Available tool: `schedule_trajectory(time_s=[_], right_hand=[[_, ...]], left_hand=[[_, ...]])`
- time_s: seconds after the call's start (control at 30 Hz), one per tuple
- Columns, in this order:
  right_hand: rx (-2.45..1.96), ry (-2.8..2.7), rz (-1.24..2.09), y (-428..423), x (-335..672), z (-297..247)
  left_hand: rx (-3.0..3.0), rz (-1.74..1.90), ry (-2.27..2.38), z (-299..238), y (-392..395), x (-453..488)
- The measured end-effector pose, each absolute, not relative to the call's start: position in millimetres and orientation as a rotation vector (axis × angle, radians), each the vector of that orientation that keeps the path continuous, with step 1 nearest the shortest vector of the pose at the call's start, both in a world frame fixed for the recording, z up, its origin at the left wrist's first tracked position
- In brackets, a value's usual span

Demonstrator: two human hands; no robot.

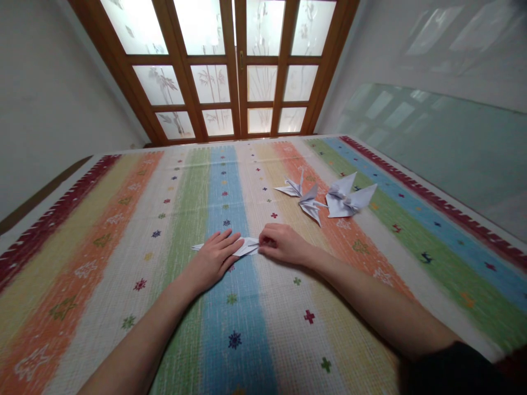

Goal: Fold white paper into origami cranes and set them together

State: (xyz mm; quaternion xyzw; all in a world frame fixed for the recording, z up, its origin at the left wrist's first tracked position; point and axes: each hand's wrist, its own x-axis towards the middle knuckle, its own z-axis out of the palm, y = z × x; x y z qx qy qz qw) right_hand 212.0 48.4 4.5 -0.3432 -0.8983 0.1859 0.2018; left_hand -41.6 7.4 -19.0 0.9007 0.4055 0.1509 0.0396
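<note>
A narrow folded white paper (248,247) lies flat on the striped tablecloth in front of me, its thin point sticking out to the left. My left hand (218,252) rests flat across the paper's middle, fingers stretched out. At the paper's right end, my right hand (282,243) has its fingers curled into a pinch on the tip. The fingertips partly hide that end. Beyond my right hand sit finished paper cranes: one origami crane (310,204) with pointed wings, and a wider one (349,198) to its right.
The tablecloth (230,334) has coloured stripes with small printed crosses, snowflakes and trees. Wooden doors with frosted panes (212,84) stand past the table's far edge. A pale glass panel (444,148) leans along the right wall.
</note>
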Motion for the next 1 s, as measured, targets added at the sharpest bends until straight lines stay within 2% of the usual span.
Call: schedule_trajectory(time_s=[0.33,0.53,0.63,0.73,0.87,1.0], right_hand=[[-0.982,-2.548,0.553,45,208,4],[-0.818,-2.728,0.095,41,207,-1],[-0.62,-2.799,-0.219,39,207,-3],[-0.452,-2.814,-0.388,37,211,-3],[-0.513,-2.805,-0.399,33,216,-3],[-0.675,-2.75,-0.27,26,213,-1]], left_hand=[[2.752,0.148,1.369,-8,-1,-33],[2.751,0.044,1.413,-5,-2,-31],[2.771,0.052,1.416,-6,-2,-31],[2.79,0.073,1.426,-8,-3,-31],[2.792,0.102,1.433,-11,-3,-30],[2.776,0.162,1.446,-12,-4,-29]])
